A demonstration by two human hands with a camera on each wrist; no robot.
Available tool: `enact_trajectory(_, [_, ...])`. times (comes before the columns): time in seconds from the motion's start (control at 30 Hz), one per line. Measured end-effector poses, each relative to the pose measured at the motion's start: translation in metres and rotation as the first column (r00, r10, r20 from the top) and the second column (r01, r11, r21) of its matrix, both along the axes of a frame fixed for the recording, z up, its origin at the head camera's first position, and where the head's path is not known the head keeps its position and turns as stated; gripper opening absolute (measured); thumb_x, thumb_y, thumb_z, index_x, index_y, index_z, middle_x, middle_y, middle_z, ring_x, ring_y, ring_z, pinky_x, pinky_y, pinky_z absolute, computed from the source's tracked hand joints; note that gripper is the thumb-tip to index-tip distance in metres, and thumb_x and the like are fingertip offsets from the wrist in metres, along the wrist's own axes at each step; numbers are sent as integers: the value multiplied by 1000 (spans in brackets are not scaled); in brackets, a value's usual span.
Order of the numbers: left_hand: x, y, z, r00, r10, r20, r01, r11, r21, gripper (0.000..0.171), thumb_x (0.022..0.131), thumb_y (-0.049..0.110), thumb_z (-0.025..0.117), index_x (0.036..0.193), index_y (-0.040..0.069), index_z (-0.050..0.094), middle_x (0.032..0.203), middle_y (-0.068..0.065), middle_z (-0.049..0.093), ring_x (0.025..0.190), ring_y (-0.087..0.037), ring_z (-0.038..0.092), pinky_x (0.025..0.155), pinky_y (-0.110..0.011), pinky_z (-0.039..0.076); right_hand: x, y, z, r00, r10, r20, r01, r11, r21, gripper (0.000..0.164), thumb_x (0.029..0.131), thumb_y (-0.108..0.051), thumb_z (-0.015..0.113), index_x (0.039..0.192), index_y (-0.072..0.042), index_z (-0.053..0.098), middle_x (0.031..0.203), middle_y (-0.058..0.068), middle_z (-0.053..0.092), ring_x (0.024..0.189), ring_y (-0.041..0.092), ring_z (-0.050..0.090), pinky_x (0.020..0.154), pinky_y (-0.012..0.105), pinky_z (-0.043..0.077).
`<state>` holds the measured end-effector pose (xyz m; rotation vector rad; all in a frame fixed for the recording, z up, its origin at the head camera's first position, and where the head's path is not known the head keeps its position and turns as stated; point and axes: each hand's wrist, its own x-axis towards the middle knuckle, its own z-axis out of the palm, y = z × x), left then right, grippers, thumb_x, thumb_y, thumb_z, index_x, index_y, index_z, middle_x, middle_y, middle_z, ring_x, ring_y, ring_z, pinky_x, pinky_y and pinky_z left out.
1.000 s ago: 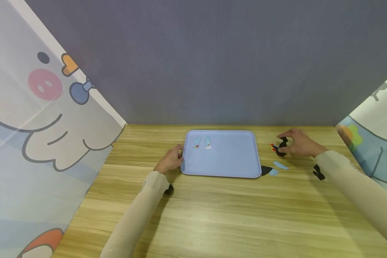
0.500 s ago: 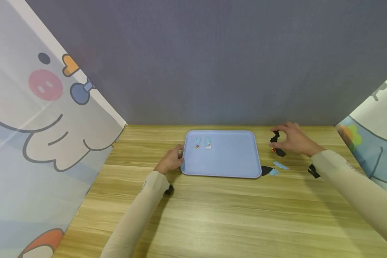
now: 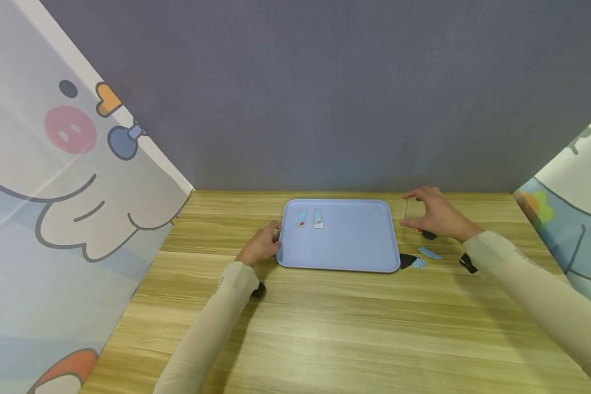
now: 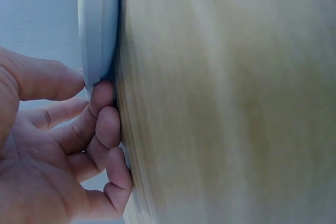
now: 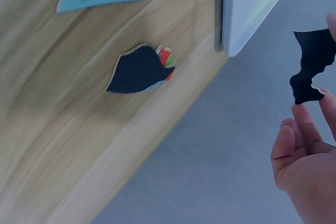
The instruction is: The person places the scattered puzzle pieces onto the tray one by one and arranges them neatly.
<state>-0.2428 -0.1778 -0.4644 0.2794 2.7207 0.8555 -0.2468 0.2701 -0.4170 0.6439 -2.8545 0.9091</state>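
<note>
At the left side of the pale blue tray (image 3: 345, 238), my left hand (image 3: 261, 244) pinches the rim (image 4: 98, 24), thumb on top and fingers curled beneath. My right hand (image 3: 439, 215) is raised just beyond the tray's right side. Between its thumb and fingertips it holds a thin, flat black piece with a wavy edge (image 5: 315, 59), seen edge-on in the head view. Two light blue cutout pieces lie on the tray, one with a red spot (image 3: 302, 218) and one with a white lower end (image 3: 318, 218).
Right of the tray, a black piece (image 5: 139, 72) overlaps a small red one (image 5: 166, 56). Nearer lie a light blue strip (image 3: 429, 253), a black piece (image 3: 406, 261) against the tray's corner and a light blue piece (image 3: 418, 264). A grey partition (image 3: 325, 109) closes off the back.
My right hand has lifted the wavy black piece from the pile and carried it left toward the tray, turning it edge-on. The left hand stays at the tray rim.
</note>
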Motion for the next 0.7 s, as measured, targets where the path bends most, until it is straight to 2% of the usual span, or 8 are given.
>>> enact_trajectory(0.17, [0,0,0,1000,6,2,-6,1000,-4,39,91,6,56,128,6,42,86,-9,58,68,-20,55,60,-30,46,-3,-8,-5,1000,14,-18,-14,999,-42,61,70,-19,85,120,-1,54,119,21,51,108,37,41,83,54,37])
enact_trajectory(0.37, [2,0,0,1000,11,2,-11,1000,-7,39,91,6,57,128,6,43,88,-10,58,70,-20,56,61,-31,47,-6,-19,-9,997,59,-50,-63,995,-80,56,67,-21,87,112,-5,57,116,14,53,108,35,42,87,52,36])
enact_trajectory(0.5, [2,1,0,1000,12,-1,-12,1000,-12,39,91,6,57,128,6,43,87,-9,58,70,-20,56,61,-31,47,-10,-25,-13,989,105,-105,-114,990,-88,52,65,-21,88,106,-7,59,113,12,56,107,33,44,89,51,35])
enact_trajectory(0.7, [1,1,0,1000,10,-9,-10,1000,-20,39,91,6,57,128,7,43,87,-9,57,70,-20,55,62,-31,46,-15,-35,-17,971,173,-162,-192,976,-106,49,64,-20,89,101,-4,61,112,15,58,106,32,45,89,51,32])
